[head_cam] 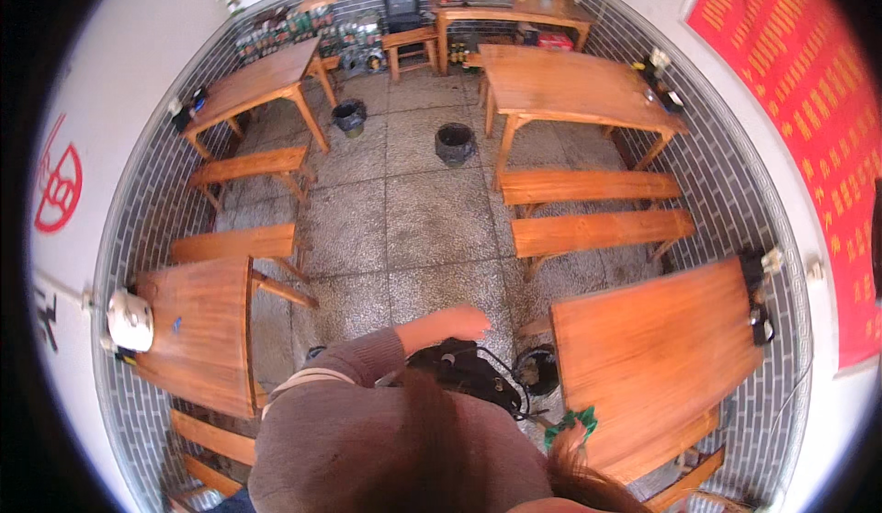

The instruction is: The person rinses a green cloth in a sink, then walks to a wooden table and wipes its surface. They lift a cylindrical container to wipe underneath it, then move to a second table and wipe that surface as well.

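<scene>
My left hand (465,325), at the end of a grey-brown knit sleeve (365,354), reaches across in front of my body above the tiled floor. It is blurred, and whether its fingers are curled shut cannot be told. Just below it hangs a black bag (451,368) with dark straps, partly covered by my hair. My right hand (572,441) grips a crumpled green cloth (582,422) at the near left edge of a wooden table (654,354). Hair hides part of that hand and its arm.
A bin with a black liner (537,370) stands beside the right table. Two wooden benches (599,230) (589,186) lie beyond it. A white rice cooker (129,320) sits on the left table (200,334). More lined bins (455,144) (349,115) stand in the aisle.
</scene>
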`<state>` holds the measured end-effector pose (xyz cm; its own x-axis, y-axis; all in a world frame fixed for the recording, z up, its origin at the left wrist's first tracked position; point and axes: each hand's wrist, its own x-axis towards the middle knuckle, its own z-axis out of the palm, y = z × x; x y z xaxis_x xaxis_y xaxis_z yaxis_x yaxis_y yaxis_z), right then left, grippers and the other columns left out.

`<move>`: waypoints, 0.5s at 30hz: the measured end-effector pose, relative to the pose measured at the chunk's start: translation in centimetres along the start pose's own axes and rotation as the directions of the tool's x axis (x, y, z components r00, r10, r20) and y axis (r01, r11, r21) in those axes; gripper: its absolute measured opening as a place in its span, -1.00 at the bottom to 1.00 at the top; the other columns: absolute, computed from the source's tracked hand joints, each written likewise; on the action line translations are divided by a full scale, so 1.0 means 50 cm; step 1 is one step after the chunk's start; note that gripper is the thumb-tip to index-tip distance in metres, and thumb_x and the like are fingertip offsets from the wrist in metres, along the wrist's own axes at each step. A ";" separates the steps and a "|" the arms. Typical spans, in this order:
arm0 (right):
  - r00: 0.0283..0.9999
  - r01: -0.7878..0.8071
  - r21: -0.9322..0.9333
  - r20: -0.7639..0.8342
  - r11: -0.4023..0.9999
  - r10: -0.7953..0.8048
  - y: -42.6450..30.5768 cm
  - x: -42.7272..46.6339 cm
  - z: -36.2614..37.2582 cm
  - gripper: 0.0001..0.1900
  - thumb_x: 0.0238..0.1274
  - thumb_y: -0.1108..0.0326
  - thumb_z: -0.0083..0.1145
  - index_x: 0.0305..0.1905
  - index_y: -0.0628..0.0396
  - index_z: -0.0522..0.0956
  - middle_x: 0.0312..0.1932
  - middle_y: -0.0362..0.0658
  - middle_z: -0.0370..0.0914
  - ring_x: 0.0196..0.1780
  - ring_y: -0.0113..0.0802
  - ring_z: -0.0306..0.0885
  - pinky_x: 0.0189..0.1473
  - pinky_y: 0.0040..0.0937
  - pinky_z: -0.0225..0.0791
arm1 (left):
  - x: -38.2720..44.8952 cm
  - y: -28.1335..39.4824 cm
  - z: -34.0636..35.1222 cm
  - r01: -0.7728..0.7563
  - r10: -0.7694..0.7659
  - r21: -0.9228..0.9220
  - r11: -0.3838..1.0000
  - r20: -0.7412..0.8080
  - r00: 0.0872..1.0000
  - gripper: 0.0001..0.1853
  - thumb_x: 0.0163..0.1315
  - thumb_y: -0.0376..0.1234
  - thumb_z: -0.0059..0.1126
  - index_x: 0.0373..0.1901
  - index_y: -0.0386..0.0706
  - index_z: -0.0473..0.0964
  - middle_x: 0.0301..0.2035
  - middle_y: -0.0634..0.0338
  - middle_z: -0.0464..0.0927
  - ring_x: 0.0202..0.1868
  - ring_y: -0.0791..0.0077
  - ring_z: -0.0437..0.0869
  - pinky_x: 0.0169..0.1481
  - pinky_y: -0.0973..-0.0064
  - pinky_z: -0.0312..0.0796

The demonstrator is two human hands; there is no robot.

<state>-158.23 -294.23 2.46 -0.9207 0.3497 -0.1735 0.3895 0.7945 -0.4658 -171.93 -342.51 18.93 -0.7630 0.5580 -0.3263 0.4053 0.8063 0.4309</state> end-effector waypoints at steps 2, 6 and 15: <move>0.990 -0.008 -0.135 -0.140 0.991 -0.011 0.002 -0.001 0.032 -0.65 0.05 0.46 0.06 0.01 0.04 0.56 -0.02 0.05 0.46 0.11 0.05 0.39 0.17 0.01 0.21 | -0.056 -0.035 0.008 0.183 -0.181 0.005 0.983 -0.134 0.974 -0.71 0.15 -0.22 0.05 -0.18 -0.15 0.59 -0.28 -0.04 0.64 -0.18 0.01 0.69 -0.12 0.01 0.51; 0.986 -0.161 -0.182 -0.078 0.970 0.149 -0.004 0.020 0.073 -0.72 0.11 0.31 0.01 -0.09 0.01 0.62 -0.12 0.03 0.51 0.01 0.07 0.43 0.08 0.01 0.30 | -0.144 -0.113 0.028 0.303 -0.306 -0.052 0.952 -0.094 0.947 -0.73 0.21 -0.20 0.02 -0.22 -0.15 0.58 -0.31 -0.04 0.64 -0.18 -0.01 0.68 -0.11 0.04 0.52; 0.907 0.050 -0.236 0.418 0.970 0.055 -0.213 0.055 0.178 -0.68 0.03 0.38 0.05 -0.06 0.03 0.61 -0.05 0.04 0.54 0.08 0.04 0.46 0.13 -0.08 0.33 | -0.257 -0.311 -0.004 0.352 -0.402 -0.280 0.893 -0.145 0.904 -0.68 0.26 -0.12 0.02 -0.16 -0.15 0.55 -0.12 0.01 0.61 -0.07 0.03 0.64 -0.05 0.07 0.50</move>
<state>-165.14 -306.14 -0.76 -0.8240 0.1532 -0.5455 0.3379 0.9057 -0.2559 -168.52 -362.28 16.57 -0.9259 0.1520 -0.3458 -0.0476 0.8613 0.5059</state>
